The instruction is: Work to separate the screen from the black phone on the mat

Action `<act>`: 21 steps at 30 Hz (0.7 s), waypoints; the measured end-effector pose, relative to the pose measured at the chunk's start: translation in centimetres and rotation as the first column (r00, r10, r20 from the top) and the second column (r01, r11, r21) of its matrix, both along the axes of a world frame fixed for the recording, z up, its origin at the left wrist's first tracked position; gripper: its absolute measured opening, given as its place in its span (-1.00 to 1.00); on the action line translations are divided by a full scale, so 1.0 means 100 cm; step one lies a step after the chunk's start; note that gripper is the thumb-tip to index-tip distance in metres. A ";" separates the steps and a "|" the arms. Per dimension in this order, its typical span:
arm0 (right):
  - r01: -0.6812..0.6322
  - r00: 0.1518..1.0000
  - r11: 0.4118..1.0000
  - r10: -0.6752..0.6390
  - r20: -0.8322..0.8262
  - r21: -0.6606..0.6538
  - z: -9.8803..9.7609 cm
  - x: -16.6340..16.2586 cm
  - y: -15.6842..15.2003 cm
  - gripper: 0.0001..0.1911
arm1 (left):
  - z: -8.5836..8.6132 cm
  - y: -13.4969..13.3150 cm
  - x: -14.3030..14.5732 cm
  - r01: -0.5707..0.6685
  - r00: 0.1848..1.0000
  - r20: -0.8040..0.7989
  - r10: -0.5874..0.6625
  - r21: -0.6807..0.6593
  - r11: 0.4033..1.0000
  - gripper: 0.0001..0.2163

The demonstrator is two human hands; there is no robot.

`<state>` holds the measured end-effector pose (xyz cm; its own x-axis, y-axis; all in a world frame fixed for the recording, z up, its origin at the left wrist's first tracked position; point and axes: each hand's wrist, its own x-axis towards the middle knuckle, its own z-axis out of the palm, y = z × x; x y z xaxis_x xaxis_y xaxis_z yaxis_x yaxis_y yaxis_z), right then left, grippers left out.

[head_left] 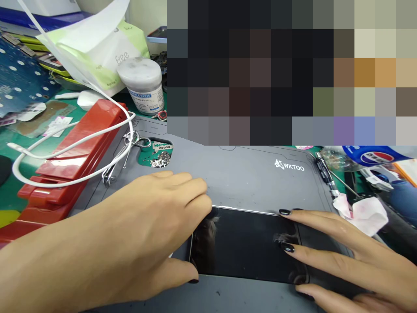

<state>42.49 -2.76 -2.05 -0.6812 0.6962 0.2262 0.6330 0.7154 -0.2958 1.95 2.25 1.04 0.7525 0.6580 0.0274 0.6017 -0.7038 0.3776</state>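
Note:
A smartphone (247, 245) with a dark, glossy screen and a thin silver rim lies face up on the grey work mat (241, 180). My left hand (156, 226) grips its left end, the thumb at the near long edge and the curled fingers by the far edge; those fingertips are hidden. Over the right end reaches my right hand (352, 261), fingers spread. Its thumb touches the near edge, one fingertip rests at the far edge and another on the screen, so the phone sits between them.
A red tool (74, 152) with a white cable (61, 182) looped over it stands left. Scissors (137, 140) and small screws (161, 160) lie behind my left hand. A white-lidded jar (141, 84) stands farther back. A pen-like tool (325, 174) and crumpled tissue (366, 213) are right.

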 end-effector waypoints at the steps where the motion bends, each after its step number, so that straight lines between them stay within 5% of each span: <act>1: -0.003 1.000 1.000 0.003 -0.001 -0.001 0.000 0.000 0.000 -0.68 | 0.001 0.000 0.001 -0.001 1.000 -0.007 0.000 -0.016 1.000 -0.48; 9: 0.014 0.998 1.000 -0.013 -0.054 0.020 0.008 -0.016 0.009 -0.75 | 0.003 -0.003 0.003 -0.026 0.998 -0.062 0.020 -0.100 0.995 -0.46; 13: -0.005 0.997 1.000 0.005 -0.074 -0.002 0.025 -0.033 0.015 -0.84 | -0.021 -0.012 -0.009 -0.034 0.999 -0.008 0.034 0.011 0.999 -0.62; 21: 0.006 0.990 0.998 -0.015 -0.143 -0.058 0.025 -0.038 0.006 -0.87 | -0.048 -0.021 -0.019 0.053 0.993 -0.115 -0.014 0.343 0.938 -0.44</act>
<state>38.70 -2.11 0.47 -0.6372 0.7179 0.2802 0.5886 0.6881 -0.4244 0.06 0.18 -3.75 0.7852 0.5969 0.1648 0.5992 -0.7996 0.0415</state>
